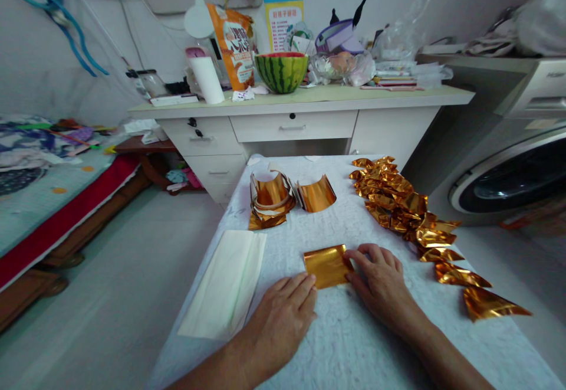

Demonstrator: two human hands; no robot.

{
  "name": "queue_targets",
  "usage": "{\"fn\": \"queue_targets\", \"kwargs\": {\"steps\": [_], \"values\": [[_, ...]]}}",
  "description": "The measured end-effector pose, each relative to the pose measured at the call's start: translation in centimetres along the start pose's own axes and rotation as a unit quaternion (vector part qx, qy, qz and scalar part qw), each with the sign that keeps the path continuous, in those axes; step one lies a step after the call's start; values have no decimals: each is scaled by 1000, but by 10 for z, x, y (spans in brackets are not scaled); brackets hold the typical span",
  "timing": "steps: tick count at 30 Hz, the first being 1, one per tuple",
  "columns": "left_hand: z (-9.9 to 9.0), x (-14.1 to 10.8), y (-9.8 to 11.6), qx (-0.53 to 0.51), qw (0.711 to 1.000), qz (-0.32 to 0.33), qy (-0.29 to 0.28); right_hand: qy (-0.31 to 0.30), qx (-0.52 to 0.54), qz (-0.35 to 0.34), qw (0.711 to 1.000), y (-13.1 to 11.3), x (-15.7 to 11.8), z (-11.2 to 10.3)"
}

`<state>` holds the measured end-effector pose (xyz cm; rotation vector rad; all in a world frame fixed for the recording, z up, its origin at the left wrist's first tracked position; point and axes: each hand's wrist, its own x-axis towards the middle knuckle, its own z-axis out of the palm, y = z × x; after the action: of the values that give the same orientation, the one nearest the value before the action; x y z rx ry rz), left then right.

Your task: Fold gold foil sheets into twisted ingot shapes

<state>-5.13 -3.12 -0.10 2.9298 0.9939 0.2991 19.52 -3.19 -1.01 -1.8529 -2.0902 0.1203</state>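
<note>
A gold foil sheet (328, 267) lies on the cloth-covered table in front of me, its far edge curling slightly. The fingers of my left hand (285, 319) are stretched out and rest flat on its near left corner. At the right edge, my right hand (380, 284) has thumb and forefinger on the sheet, with the other fingers curled. Beyond the sheet stand a curved stack of gold foil sheets with pale layers (270, 192) and a smaller curved stack (317, 194). Folded gold foil pieces (398, 201) lie in a long heap on the right.
White folded paper (225, 284) lies at the table's left side. Behind it, a white desk (294, 124) carries a cut watermelon (282, 73), an orange pouch (234, 48) and a paper roll (207, 80). A washing machine (508, 136) stands right, a bed (66, 213) left.
</note>
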Motion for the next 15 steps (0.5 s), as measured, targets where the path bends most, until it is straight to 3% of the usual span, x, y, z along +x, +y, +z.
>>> {"fn": "queue_targets", "kwargs": {"steps": [10,15], "values": [[3,-2,-1,10,998,6,68,-12,9,-14,1000,19,-3,0],[2,-1,-1,-3,999,1,49,-17,27,-20,999,18,-2,-4]]}}
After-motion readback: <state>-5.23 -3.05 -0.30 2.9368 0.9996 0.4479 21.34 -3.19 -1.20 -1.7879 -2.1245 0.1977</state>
